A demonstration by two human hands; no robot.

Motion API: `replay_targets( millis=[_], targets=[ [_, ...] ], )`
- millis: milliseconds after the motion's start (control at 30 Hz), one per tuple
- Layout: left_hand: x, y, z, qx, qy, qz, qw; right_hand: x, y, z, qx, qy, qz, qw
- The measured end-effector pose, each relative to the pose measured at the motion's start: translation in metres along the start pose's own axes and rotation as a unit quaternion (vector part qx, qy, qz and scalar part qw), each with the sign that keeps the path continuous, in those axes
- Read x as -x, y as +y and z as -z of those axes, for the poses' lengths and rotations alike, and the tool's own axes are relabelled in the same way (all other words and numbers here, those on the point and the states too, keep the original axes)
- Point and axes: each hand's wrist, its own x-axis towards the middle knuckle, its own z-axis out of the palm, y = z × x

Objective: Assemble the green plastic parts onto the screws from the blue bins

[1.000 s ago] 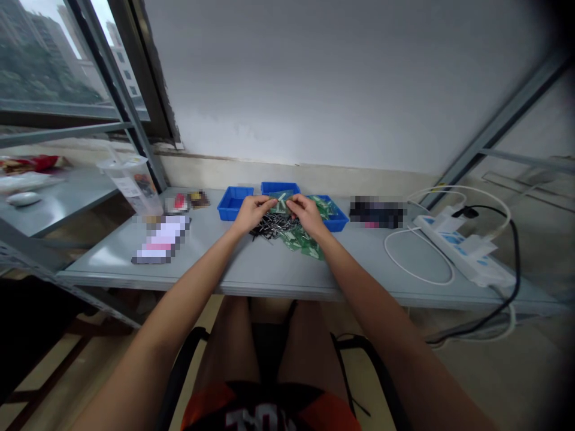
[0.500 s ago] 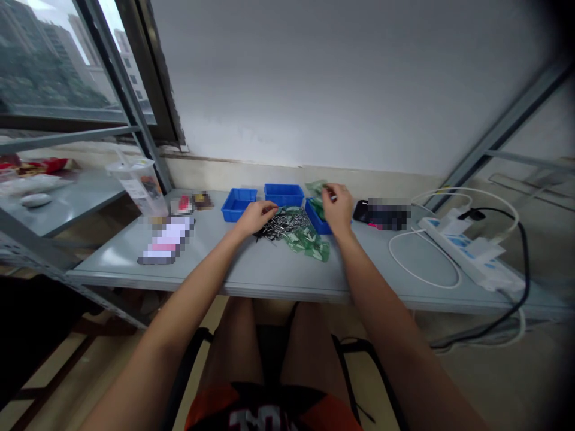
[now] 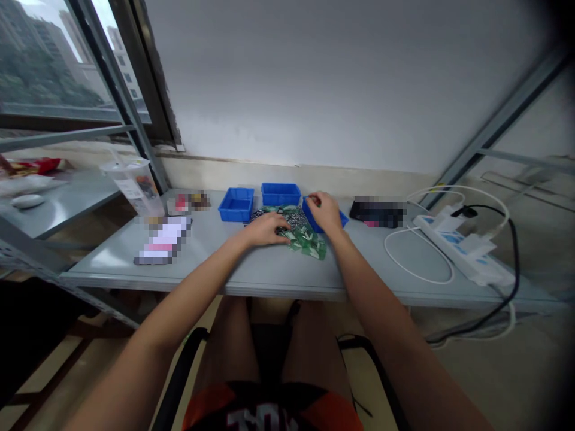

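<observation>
Left hand (image 3: 266, 229) shifted onto green packets (image 3: 311, 242) — grip spread | right hand (image 3: 326, 211) lowered to blue tray (image 3: 311, 221) — grip unclear

Dim, cool daylight from the window (image 3: 49, 66) at ten o'clock, soft sheen on the desk (image 3: 287, 272), wall (image 3: 314, 90) shaded toward its top, fine detail softly blurred, wide-angle stretching at the edges, dark vignette at one o'clock.

We've got a grey table (image 3: 269, 269): three blue trays (image 3: 281, 194) toward the back, dark slim pieces (image 3: 297, 219) and green packets (image 3: 309, 242) heaped in front. Cup (image 3: 140, 188) and phone (image 3: 164, 239) at left (phone's pixelated for us), black item (image 3: 377, 214) right of the trays, power strip (image 3: 465, 251) and looped white cable (image 3: 417, 275) at far right.
</observation>
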Motion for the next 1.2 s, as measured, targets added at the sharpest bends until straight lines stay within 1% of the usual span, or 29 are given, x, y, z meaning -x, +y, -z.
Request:
replay_targets(
  millis=[67,133,200,267,467,567,633,733,833,933,1000,1067,1200],
  targets=[
    [-0.002,0.011,-0.006,-0.034,-0.023,-0.045,0.998,0.004,-0.011,0.003,-0.079,0.048,0.035,0.995],
    [-0.004,0.017,-0.01,-0.055,-0.031,-0.06,0.996,0.011,-0.022,0.007,-0.125,0.085,0.05,0.987],
    [-0.004,0.02,-0.012,-0.071,-0.034,-0.064,0.995,0.016,-0.03,0.011,-0.147,0.106,0.05,0.982],
    [-0.003,0.019,-0.012,-0.087,-0.037,-0.065,0.993,0.019,-0.035,0.012,-0.162,0.109,0.041,0.98],
    [-0.003,0.021,-0.013,-0.168,-0.022,-0.053,0.984,0.014,-0.039,0.006,-0.186,0.066,0.017,0.98],
    [-0.004,0.022,-0.011,-0.183,-0.007,-0.048,0.982,0.012,-0.039,0.004,-0.197,0.031,0.03,0.979],
    [-0.004,0.02,-0.007,-0.178,0.005,-0.03,0.983,0.012,-0.039,0.003,-0.199,0.005,0.045,0.979],
    [-0.002,0.011,0.001,-0.144,0.044,0.028,0.988,0.013,-0.041,0.002,-0.197,-0.035,0.057,0.978],
    [-0.001,-0.001,0.008,-0.072,0.118,0.086,0.987,0.013,-0.043,0.0,-0.187,-0.075,0.07,0.977],
    [-0.001,-0.007,0.01,0.013,0.185,0.115,0.976,0.013,-0.044,-0.003,-0.174,-0.102,0.099,0.974],
    [-0.002,-0.008,0.009,0.055,0.205,0.121,0.97,0.013,-0.044,-0.004,-0.174,-0.112,0.114,0.972],
    [-0.002,-0.006,0.009,0.08,0.214,0.126,0.965,0.013,-0.044,-0.005,-0.173,-0.12,0.121,0.97],
    [-0.003,-0.003,0.009,0.106,0.225,0.134,0.959,0.014,-0.042,-0.007,-0.177,-0.144,0.101,0.968]
  ],
)
